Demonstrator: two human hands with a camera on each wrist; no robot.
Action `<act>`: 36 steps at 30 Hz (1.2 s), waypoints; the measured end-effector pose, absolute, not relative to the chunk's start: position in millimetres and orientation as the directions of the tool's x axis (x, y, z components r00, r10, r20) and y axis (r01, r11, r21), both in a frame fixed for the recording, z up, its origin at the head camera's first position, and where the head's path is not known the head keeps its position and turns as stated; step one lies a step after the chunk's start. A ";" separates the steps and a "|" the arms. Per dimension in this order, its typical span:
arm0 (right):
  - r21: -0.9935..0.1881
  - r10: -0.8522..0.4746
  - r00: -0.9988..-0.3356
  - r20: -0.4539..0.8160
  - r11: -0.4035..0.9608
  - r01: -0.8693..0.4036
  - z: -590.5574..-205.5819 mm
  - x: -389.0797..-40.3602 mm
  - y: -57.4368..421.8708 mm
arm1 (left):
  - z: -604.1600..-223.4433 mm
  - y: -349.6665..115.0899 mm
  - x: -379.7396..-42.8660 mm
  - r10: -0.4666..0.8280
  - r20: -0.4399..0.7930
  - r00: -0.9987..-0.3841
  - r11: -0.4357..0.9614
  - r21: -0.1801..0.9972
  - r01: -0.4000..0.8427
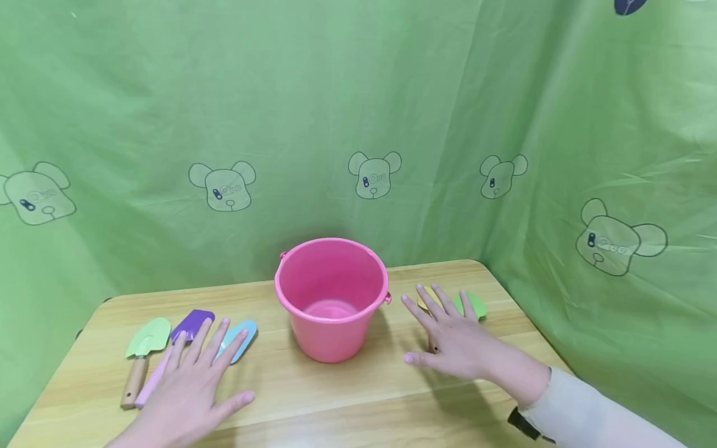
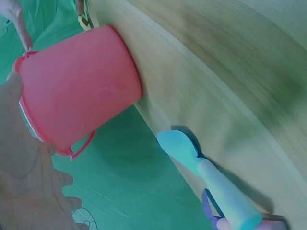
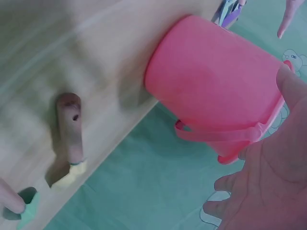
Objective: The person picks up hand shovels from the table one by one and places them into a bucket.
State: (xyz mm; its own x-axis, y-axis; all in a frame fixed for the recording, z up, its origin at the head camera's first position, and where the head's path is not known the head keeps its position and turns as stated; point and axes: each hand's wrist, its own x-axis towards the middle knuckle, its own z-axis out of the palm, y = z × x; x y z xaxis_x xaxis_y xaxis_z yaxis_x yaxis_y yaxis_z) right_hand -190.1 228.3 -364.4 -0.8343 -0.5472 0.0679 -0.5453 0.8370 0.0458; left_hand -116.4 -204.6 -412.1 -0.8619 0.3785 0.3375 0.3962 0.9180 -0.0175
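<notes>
A pink bucket (image 1: 332, 336) stands upright in the middle of the wooden table. My left hand (image 1: 187, 386), fingers spread, hovers over the trowels at the left: a light green trowel (image 1: 148, 337) with a wooden handle, a purple shovel (image 1: 193, 323) with a pink handle, and a blue trowel (image 2: 181, 149). Above the right side my right hand (image 1: 462, 342) is spread too, holding nothing. Beneath it lie a yellow-bladed tool (image 3: 71, 176) with a wooden handle and a green-bladed tool (image 1: 475, 305), both partly hidden by the hand in the head view.
Behind and to the right of the wooden table (image 1: 336, 404) hangs a green curtain (image 1: 313, 112) printed with bear faces. The bucket's pink handle (image 3: 216, 135) hangs down on its far side. A dark band (image 1: 523, 424) shows by my right sleeve.
</notes>
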 end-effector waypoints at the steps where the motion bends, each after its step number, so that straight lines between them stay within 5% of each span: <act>1: 0.045 -0.548 -0.834 0.068 0.837 -0.546 -362.7 -190.9 227.7 | -411.7 -203.8 -116.8 0.380 0.341 -0.860 0.917 -0.014 0.400; 36: 0.065 -0.582 -0.811 0.061 0.813 -0.578 -330.4 -203.8 201.2 | -382.3 -178.6 -145.7 0.422 0.315 -0.850 0.900 -0.033 0.435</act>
State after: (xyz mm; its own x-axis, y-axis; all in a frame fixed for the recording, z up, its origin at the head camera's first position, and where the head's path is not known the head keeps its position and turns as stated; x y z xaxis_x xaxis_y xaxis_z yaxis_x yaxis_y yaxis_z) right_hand -203.8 201.2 -330.4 -0.8110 -0.5818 0.0611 -0.5784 0.8132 0.0649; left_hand -145.7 -178.6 -382.3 -0.8502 0.4222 0.3145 0.4346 0.9000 -0.0334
